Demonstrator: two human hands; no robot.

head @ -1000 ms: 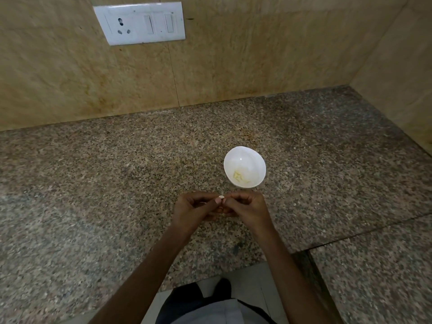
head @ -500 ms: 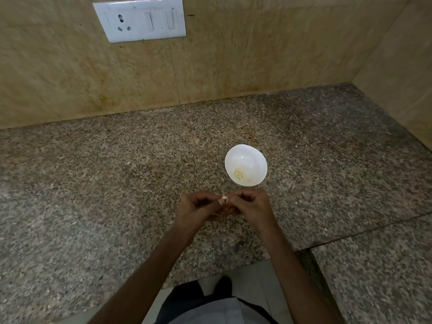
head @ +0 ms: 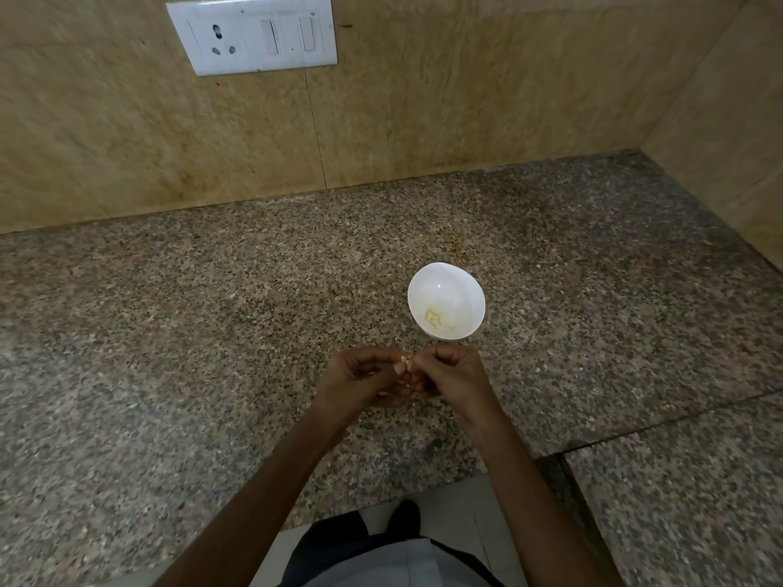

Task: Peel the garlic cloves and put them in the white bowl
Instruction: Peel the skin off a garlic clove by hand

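Table [head: 203, 341]: speckled granite, one seam at near right.
White bowl [head: 426, 281]: right of centre, upright, pale yellow bits [head: 436, 320] in its bottom; nothing lies between it and the hands.
Left grip [head: 360, 379] and right grip [head: 454, 374]: just near of the bowl, fingers curled, tips meeting, both pinching one garlic clove [head: 405, 359], mostly hidden by fingers.
Far wall [head: 466, 99]: beige tile, white switch plate [head: 252, 33] at upper left.
Near edge: dark shoe [head: 406, 515] on the floor.
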